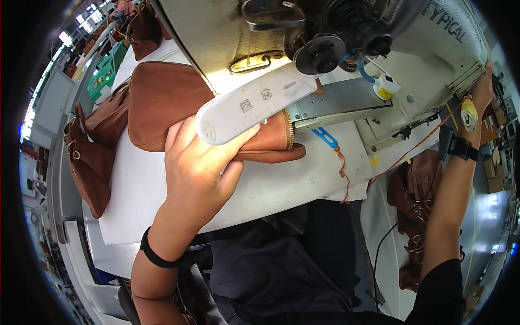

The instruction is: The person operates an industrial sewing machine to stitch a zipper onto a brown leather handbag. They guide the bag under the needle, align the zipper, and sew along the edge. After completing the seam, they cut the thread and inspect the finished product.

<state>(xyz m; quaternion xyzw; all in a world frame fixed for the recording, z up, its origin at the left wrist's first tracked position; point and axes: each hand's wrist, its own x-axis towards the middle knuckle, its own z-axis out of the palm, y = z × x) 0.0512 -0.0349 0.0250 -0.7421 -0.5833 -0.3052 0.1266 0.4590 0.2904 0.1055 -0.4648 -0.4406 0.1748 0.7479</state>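
Observation:
A brown leather bag point(168, 103) lies at the sewing machine point(460, 49), its zippered end around the machine's narrow metal arm point(344, 100). My left hand point(197, 154) grips the bag near that end, with the thumb low at its edge. A white elongated cover point(254, 103) hides some of the fingertips, as well as the needle area. Brass zipper teeth point(291, 130) run along the bag's opening. Far to the right, my right hand point(483, 89) reaches up to the end of the machine head; its fingers are hidden there.
More brown bags point(92, 157) rest at the left edge of the white worktable point(260, 189). Other brown bags point(417, 200) hang or lie low on the right. A blue plastic hook point(325, 137) with orange cord sits below the machine arm. A green machine point(105, 76) stands far left.

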